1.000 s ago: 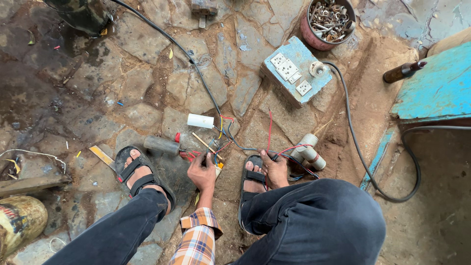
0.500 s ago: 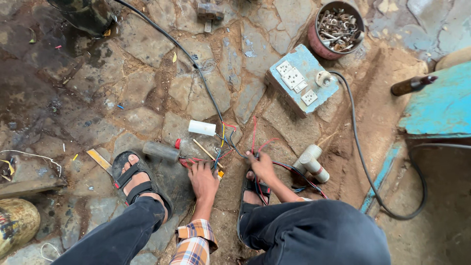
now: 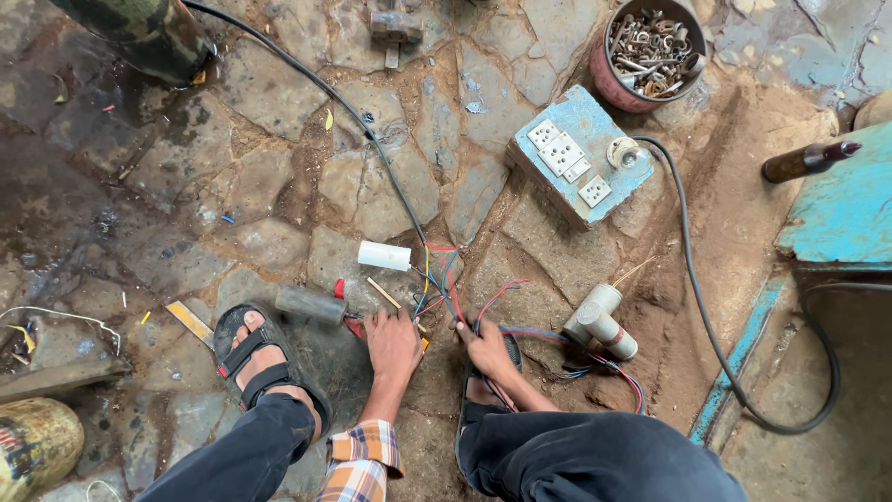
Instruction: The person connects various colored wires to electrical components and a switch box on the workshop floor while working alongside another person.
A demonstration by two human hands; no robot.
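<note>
Both hands rest low on the stone floor (image 3: 279, 186) among coloured wires (image 3: 437, 279). The left hand (image 3: 392, 342) lies loose beside a red-handled tool (image 3: 353, 325) (grasp unclear); the right hand (image 3: 485, 349) pinches the wires just below a white cylinder (image 3: 384, 256). A blue socket box (image 3: 581, 153) sits well apart.

The floor (image 3: 279, 186) is rough, cracked stone with matt reddish dirt in the joints. Glossy plastic-sheathed wires (image 3: 437, 279) fan out beside a smooth white plastic cylinder (image 3: 384, 255). The switch box (image 3: 581, 153) looks like worn painted board, the tub (image 3: 650, 51) holds dull metal scraps, and the sandals (image 3: 265, 363) are matt black.
</note>
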